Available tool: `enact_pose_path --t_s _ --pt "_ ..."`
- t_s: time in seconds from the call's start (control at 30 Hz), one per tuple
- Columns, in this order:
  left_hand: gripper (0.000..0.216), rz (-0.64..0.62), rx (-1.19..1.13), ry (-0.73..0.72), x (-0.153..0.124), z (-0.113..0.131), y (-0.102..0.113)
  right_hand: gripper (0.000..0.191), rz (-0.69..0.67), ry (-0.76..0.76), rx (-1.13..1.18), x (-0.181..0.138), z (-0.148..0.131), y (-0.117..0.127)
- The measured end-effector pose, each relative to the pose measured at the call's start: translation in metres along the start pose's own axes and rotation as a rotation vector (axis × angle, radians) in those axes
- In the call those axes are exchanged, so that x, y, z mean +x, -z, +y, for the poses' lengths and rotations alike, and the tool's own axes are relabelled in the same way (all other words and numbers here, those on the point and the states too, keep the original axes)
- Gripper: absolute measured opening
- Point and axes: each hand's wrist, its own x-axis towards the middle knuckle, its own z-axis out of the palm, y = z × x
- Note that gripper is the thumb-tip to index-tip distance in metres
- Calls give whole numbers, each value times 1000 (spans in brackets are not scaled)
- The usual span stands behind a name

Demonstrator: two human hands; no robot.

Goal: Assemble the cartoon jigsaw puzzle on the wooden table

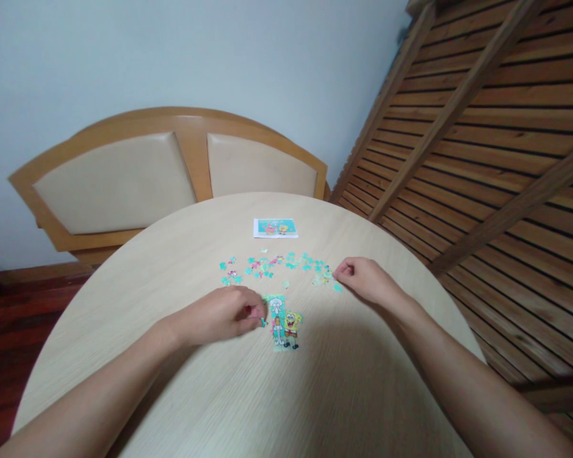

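Observation:
A partly joined jigsaw puzzle lies flat on the table, showing a tall pale green figure and a square yellow one. At its left edge my left hand is closed, pinching a small teal puzzle piece between thumb and finger. Farther right, my right hand has its thumb and fingers pressed together at the right end of the loose puzzle pieces. Whatever those fingertips hold is too small to make out. Most loose pieces are teal, some with pink or yellow, spread in a band beyond the joined part.
A picture card with pink and yellow cartoon figures lies behind the pieces on the round wooden table. Beyond the table's far edge stands a padded wooden bench back against the wall. A slatted wooden panel rises at the right.

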Motion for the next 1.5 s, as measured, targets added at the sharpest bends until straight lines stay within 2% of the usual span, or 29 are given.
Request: enact_pose_path --t_s 0.1,0.23,0.4,0.53,0.63,0.73,0.87,0.93,1.0,1.17,1.3,1.5 --pt "13 15 -51 58 0 4 -1 21 33 95 50 -1 -9 -3" --pt "14 100 -167 163 4 8 -12 22 -6 265 177 -9 -31 -12" --pt "20 223 -384 236 15 12 -35 18 -171 492 284 -27 -60 -24" --pt "20 295 -468 264 21 19 -46 19 -238 566 306 -37 -72 -27" --pt "21 318 -501 270 23 23 -49 20 -275 562 332 -38 -74 -27" --pt "17 328 -436 235 22 21 -49 20 -331 487 374 -37 -70 -27" --pt "18 331 -162 19 18 17 -43 21 -365 399 386 -32 -61 -27" --pt "21 270 -63 -88 16 16 -40 20 -358 365 364 -30 -58 -25" --pt "19 198 10 -132 14 17 -37 19 -357 331 342 -28 -56 -23" --pt "24 91 99 -206 12 19 -33 13 -378 282 348 -28 -56 -19" --pt "27 78 107 -226 11 18 -31 11 -387 256 388 -28 -56 -20" --pt "28 66 134 -202 11 19 -28 12 -400 338 345 -28 -53 -21"
